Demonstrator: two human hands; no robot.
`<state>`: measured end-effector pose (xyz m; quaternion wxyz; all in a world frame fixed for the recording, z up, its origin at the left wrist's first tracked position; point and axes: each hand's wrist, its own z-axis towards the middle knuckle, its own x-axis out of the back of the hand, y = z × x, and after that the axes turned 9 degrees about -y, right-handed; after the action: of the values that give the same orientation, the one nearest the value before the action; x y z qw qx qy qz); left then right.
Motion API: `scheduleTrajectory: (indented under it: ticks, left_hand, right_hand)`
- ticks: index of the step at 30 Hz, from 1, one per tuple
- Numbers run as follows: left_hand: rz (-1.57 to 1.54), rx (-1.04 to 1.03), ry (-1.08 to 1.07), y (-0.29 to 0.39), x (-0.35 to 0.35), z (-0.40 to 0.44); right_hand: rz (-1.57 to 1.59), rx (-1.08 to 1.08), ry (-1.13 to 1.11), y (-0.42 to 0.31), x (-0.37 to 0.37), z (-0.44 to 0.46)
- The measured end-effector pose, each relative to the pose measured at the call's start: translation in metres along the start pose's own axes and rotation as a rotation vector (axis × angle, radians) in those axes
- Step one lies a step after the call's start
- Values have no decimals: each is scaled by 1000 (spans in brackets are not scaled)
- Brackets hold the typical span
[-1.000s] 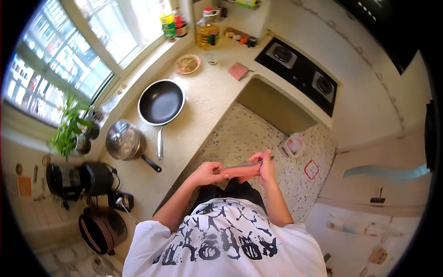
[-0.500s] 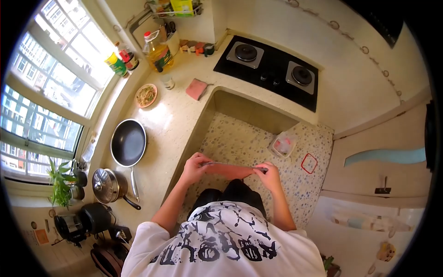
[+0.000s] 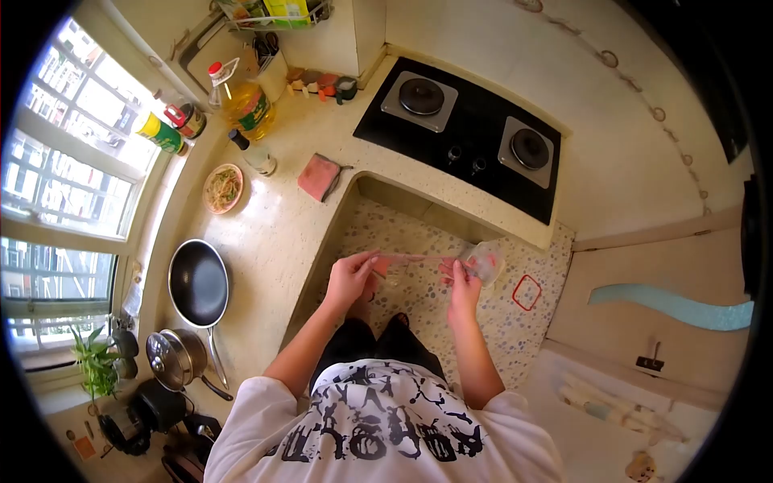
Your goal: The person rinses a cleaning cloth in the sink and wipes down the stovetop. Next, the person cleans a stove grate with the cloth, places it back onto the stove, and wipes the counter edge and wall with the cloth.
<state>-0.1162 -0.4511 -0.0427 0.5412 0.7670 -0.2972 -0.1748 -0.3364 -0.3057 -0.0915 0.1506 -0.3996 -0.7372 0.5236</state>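
A pink cloth (image 3: pixel 396 259) is stretched level between my two hands, in front of my body and above the floor. It shows as a thin, blurred strip, with a little more pink by the left fingers. My left hand (image 3: pixel 351 278) pinches one end. At the other end, my right hand (image 3: pixel 460 291) grips with thumb and fingers, some of them partly spread. Beyond the right hand, a clear bag-lined bin (image 3: pixel 486 262) stands on the floor, partly hidden by that hand. On the counter lies a similar folded pink cloth (image 3: pixel 320 175) with a grey edge.
Along the left counter (image 3: pixel 266 217) are a frying pan (image 3: pixel 199 282), a lidded pot (image 3: pixel 175 358), a plate of food (image 3: pixel 223 189), a small bottle (image 3: pixel 256 154) and an oil bottle (image 3: pixel 248 106). A two-burner stove (image 3: pixel 463 129) lies ahead. A red square outline (image 3: pixel 527 293) marks the floor.
The cloth has gone from a hanging flap to a thin level strip, held slightly higher. My right hand's grip has shifted. The whole view has turned a little.
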Motion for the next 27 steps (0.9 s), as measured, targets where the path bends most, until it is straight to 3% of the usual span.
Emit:
scheduleTrajectory:
  ticks: [2,6,12,16,17,19,21,23,27]
  left_hand:
    - [-156,21,-19,2,9,37]
    - [-173,36,-110,21,38,113]
    - [-415,-112,-75,39,60,231]
    - [-404,-121,11,29,78,308]
    - [-375,-141,82,26,80,323]
    - [-314,-174,225,17,81,342]
    - [-40,-195,227,4,89,349]
    - [238,-213,227,-9,102,350]
    - [701,-234,336,-39,108,365]
  right_hand:
    - [1,-20,23,-17,-23,20]
    - [-57,39,22,-39,-59,78]
    - [-179,152,45,-67,-132,186]
    - [-322,369,-163,-57,-169,282]
    - [-332,433,-231,-56,-185,296]
    - [-523,344,-331,-56,-207,314]
    - [-667,467,-350,-37,-221,326]
    - [-1088,625,-297,-25,-227,333]
    - [-1379,762,-371,-4,-254,349]
